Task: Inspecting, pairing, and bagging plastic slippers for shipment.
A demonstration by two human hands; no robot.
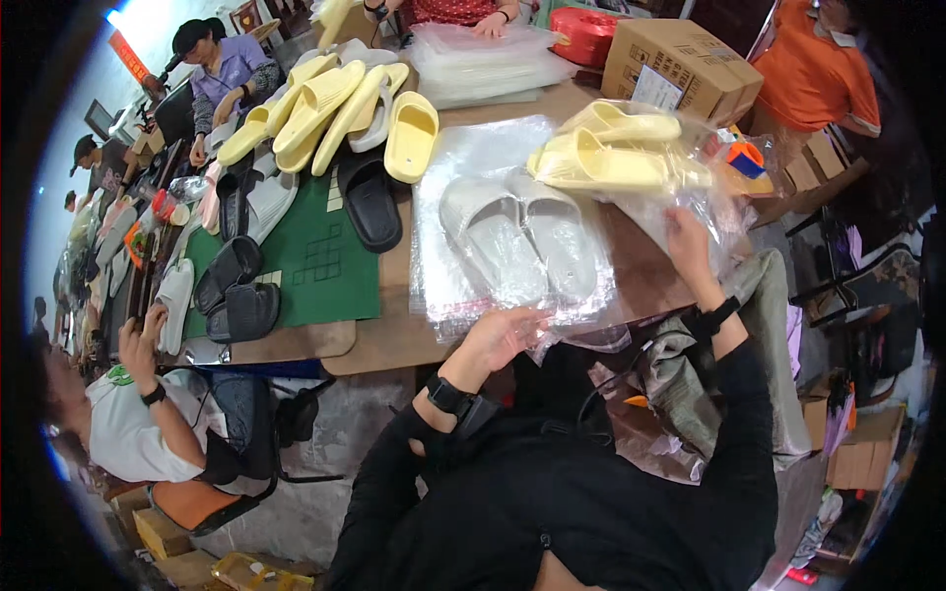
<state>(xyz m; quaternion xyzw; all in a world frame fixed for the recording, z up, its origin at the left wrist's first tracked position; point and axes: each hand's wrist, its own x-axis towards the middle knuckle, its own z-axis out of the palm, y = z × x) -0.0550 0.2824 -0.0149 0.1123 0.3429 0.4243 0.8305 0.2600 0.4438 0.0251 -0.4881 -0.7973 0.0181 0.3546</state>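
A pair of light grey slides (503,241) lies inside a clear plastic bag (434,286) on the table in front of me. At the bag's near edge is my left hand (501,337), its fingers loosely stretched out and touching the film. Farther right, my right hand (688,244) is closed on the edge of another clear bag (714,212). Yellow slides (606,158) lie in clear film just beyond that hand, partly overlapping the grey pair's bag. Wrinkled film hides part of my right fingertips.
More yellow slides (320,103) are heaped at the far left, beside black slides (370,202) and a green mat (330,261). Stacked clear bags (483,64), red twine (581,34) and a cardboard box (680,64) stand at the back. A co-worker (148,424) sits at my left.
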